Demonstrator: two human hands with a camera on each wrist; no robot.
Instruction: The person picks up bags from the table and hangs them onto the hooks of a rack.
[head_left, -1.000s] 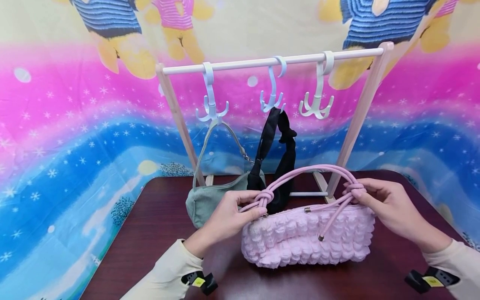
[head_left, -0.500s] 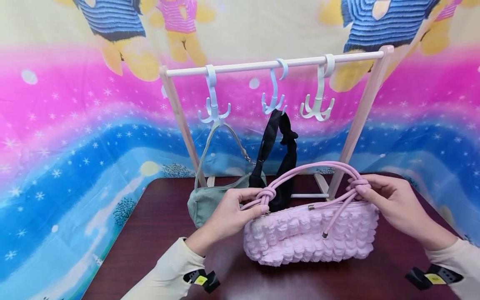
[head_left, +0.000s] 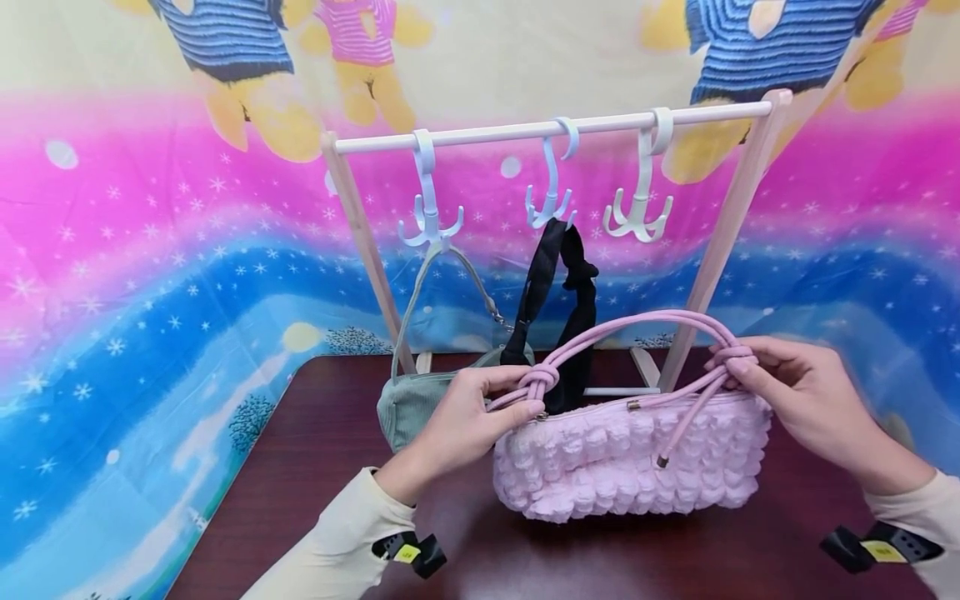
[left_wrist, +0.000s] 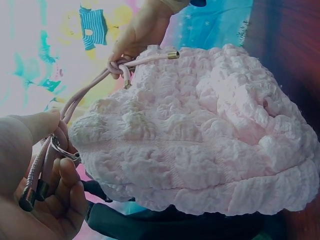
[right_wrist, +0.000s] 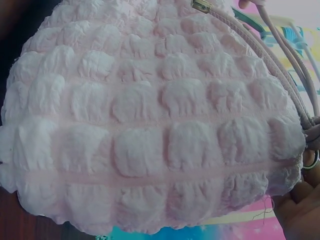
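Observation:
A pink, puffy handbag with a looped cord handle is in front of me, its base low over the table. My left hand pinches the left handle knot between thumb and fingers. At the other end, my right hand pinches the right knot. Both wrist views show the bag's bubbled fabric up close; the left one also shows metal-tipped cord ends beside the left hand. Whether the base touches the table cannot be told.
Behind the bag stands a rack with a white rail and three pronged hooks. A green bag hangs by its strap from the left hook; a black strap hangs from the middle one. The right hook carries nothing. Below is a dark red table.
Both hands have moved slightly right and up with the pink handbag, the right hand a little more. The handbag's base has risen a little. The grip on both knots stays the same.

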